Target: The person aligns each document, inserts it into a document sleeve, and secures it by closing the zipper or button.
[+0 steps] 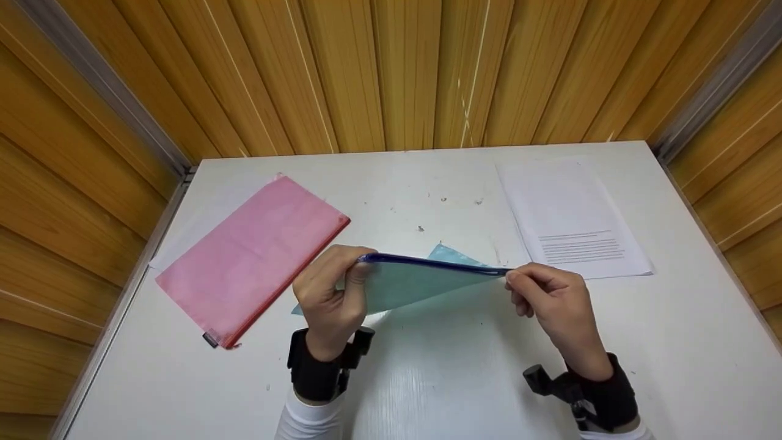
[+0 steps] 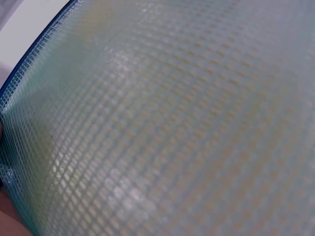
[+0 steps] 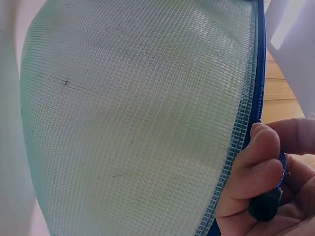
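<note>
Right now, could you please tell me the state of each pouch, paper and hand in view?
Teal pouch: held between both hands, zip edge nearly straight; open or closed, I cannot tell.
Pink pouch: lying flat; open or closed, unclear.
Left paper: flat, partly under the pink pouch.
Right papers: flat, printed lines showing.
Left hand: gripping one end of the zip edge.
Right hand: pinching the other end.

a pink pouch and printed papers lie apart on a white table.
</note>
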`<action>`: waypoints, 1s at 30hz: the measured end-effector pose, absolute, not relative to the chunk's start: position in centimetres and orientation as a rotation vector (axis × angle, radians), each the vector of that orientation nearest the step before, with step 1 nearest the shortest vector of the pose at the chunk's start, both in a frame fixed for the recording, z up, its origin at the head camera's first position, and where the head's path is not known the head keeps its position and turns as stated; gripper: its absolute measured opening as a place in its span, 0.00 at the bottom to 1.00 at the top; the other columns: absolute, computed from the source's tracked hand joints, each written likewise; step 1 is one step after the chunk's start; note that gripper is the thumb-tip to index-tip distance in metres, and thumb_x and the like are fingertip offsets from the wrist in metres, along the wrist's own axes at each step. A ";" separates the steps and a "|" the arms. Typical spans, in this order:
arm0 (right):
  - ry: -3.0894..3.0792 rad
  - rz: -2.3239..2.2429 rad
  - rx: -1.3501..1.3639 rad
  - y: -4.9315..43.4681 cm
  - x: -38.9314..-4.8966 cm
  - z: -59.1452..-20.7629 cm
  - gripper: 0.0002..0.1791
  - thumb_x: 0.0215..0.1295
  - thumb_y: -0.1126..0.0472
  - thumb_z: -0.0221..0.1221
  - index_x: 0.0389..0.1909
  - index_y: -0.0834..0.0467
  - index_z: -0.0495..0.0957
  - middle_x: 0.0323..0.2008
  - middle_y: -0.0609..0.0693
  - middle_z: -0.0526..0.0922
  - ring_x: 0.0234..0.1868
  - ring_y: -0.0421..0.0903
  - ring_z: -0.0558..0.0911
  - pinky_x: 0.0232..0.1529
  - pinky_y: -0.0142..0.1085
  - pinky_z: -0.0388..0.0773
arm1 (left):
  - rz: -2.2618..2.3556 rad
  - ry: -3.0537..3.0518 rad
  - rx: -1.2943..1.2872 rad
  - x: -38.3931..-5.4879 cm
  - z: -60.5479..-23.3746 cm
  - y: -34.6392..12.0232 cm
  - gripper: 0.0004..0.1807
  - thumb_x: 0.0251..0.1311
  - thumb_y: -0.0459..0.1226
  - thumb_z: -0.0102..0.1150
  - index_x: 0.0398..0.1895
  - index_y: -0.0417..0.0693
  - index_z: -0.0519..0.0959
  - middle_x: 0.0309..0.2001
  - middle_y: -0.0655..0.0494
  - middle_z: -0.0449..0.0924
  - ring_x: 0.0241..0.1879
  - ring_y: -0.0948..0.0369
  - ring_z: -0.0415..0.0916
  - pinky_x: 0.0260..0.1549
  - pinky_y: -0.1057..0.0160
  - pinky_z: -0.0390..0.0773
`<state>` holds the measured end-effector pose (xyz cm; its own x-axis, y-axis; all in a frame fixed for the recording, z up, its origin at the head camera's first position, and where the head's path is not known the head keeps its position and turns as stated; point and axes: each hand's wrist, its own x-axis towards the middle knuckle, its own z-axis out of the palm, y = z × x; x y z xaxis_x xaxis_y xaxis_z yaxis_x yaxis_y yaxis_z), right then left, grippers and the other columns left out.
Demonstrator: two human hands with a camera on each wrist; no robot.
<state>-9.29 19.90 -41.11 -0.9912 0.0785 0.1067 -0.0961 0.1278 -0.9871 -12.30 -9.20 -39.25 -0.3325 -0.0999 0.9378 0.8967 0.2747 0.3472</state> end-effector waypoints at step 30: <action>-2.222 1.975 0.029 20.6 -9.8 -41.3 0.09 0.74 0.76 0.64 0.31 0.69 0.87 0.20 0.50 0.81 0.18 0.42 0.78 0.22 0.29 0.77 | -1.228 -1.531 -0.694 -12.3 -39.1 -9.9 0.19 0.82 0.38 0.60 0.31 0.33 0.85 0.25 0.43 0.84 0.24 0.56 0.80 0.28 0.66 0.81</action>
<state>-9.79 20.63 -41.27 -0.9857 0.0970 0.1379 -0.1256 0.1232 -0.9844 -12.33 -9.90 -39.07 -0.3234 -0.1493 0.9344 0.8797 0.3164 0.3550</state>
